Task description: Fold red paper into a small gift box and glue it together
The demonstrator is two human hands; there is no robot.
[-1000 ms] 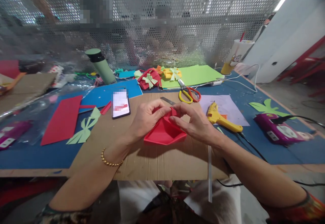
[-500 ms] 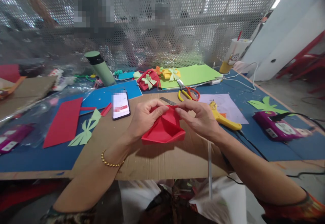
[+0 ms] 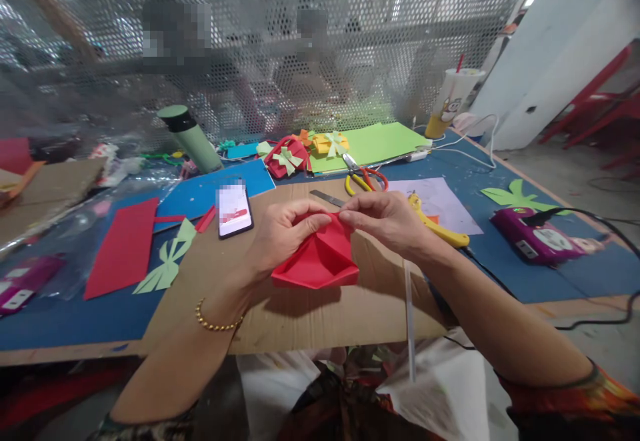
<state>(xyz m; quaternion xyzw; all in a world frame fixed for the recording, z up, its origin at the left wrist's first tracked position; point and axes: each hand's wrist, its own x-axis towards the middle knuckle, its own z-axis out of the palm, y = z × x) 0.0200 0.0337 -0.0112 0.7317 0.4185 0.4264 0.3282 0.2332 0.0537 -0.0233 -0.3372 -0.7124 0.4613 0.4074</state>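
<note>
A folded red paper piece (image 3: 315, 264), shaped like a small open box, is held above the brown cardboard (image 3: 300, 327). My left hand (image 3: 285, 231) grips its upper left side, thumb on top. On the upper right edge, my right hand (image 3: 383, 221) pinches the paper between thumb and fingers. The fingertips of both hands nearly meet at the top. A metal ruler or blade (image 3: 326, 197) lies just beyond them. To the right of my right hand is a yellow glue gun (image 3: 445, 233).
A phone (image 3: 234, 211), red paper (image 3: 123, 247) and green paper bow (image 3: 170, 261) lie left. Scissors (image 3: 365, 179), a red paper item (image 3: 287, 157) and green sheets (image 3: 385, 142) sit behind. A bottle (image 3: 193, 141) and cup (image 3: 453, 104) stand at the back; a purple box (image 3: 535, 237) is right.
My right hand's fingers have drawn closer together on the paper's top edge. The paper tilts slightly differently, and the whole view has shifted a little.
</note>
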